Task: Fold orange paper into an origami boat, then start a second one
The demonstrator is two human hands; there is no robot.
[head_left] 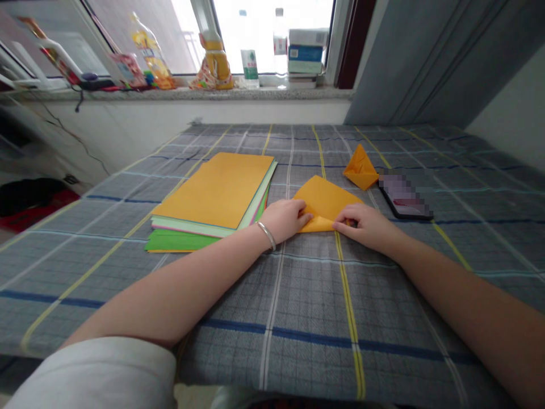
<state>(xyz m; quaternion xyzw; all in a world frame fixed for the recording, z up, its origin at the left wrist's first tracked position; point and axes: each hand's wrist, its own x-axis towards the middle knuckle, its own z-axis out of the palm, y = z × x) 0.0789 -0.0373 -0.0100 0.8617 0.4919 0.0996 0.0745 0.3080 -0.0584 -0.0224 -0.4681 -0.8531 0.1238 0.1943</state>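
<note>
A sheet of orange paper (326, 196) lies on the plaid cloth, its near edge folded over in a narrow flap. My left hand (286, 220), with a silver bangle at the wrist, grips the paper's left corner with its fingers closed. At the near right edge, the thumb and fingers of my right hand (360, 226) pinch the folded flap. Just beyond the right hand stands a folded orange paper shape (361, 167) with a pointed top. To the left is a stack of coloured paper (217, 190), orange on top, with green and white sheets showing beneath.
A phone (404, 196) lies right of the folded shape, its screen blurred out. The plaid cloth (238, 346) covers the whole surface. Beyond it, a windowsill (170, 95) holds bottles, boxes (305, 54) and packets. A grey curtain (409, 62) hangs at the right.
</note>
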